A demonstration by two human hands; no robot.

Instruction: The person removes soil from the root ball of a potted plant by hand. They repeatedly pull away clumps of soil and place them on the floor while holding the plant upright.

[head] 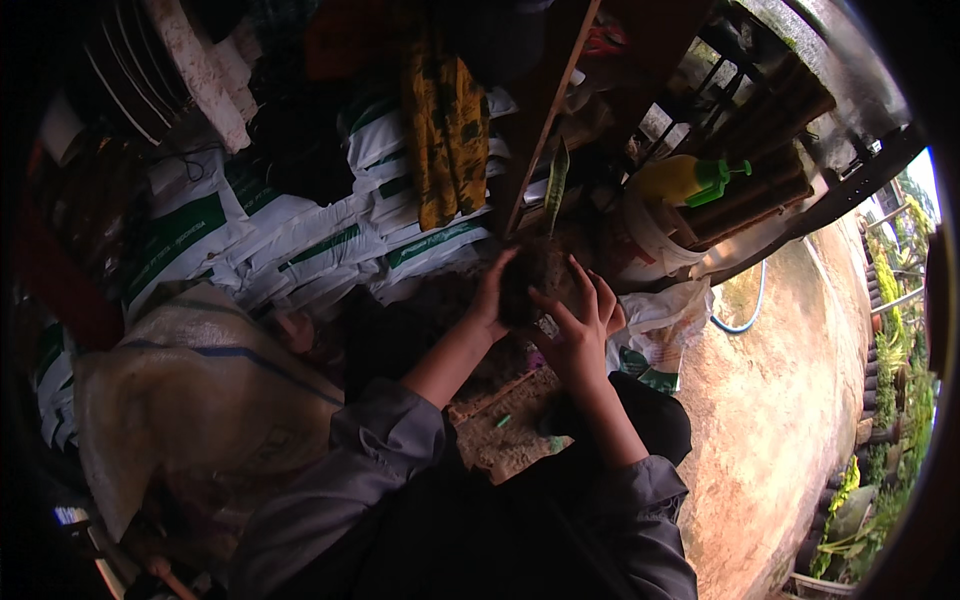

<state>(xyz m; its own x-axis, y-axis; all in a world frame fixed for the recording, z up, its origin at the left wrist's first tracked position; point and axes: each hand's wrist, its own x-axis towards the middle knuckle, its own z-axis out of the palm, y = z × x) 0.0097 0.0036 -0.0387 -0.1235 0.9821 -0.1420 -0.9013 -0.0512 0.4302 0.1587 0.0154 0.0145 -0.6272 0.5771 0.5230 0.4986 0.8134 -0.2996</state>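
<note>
Between my hands is a dark, round root ball of soil (525,289), lifted above the ground. From its far side a single upright snake plant leaf (556,187) seems to rise, green with a yellowish edge. My left hand (491,300) cups the ball's left side. My right hand (583,311) holds its right side with the fingers spread over it. Whether a thin pot or bag wraps the soil is too dark to tell. Beneath my hands lies loose soil (491,442) with a small green piece (503,421) on it.
White and green filled sacks (300,240) are stacked ahead and left, with a woven plastic sack (202,375) nearer. A yellow spray bottle (667,180) rests on a white bucket (645,244) at right. A thin wooden stick (555,105) slants beyond the leaf. A blue hose (750,319) lies farther right.
</note>
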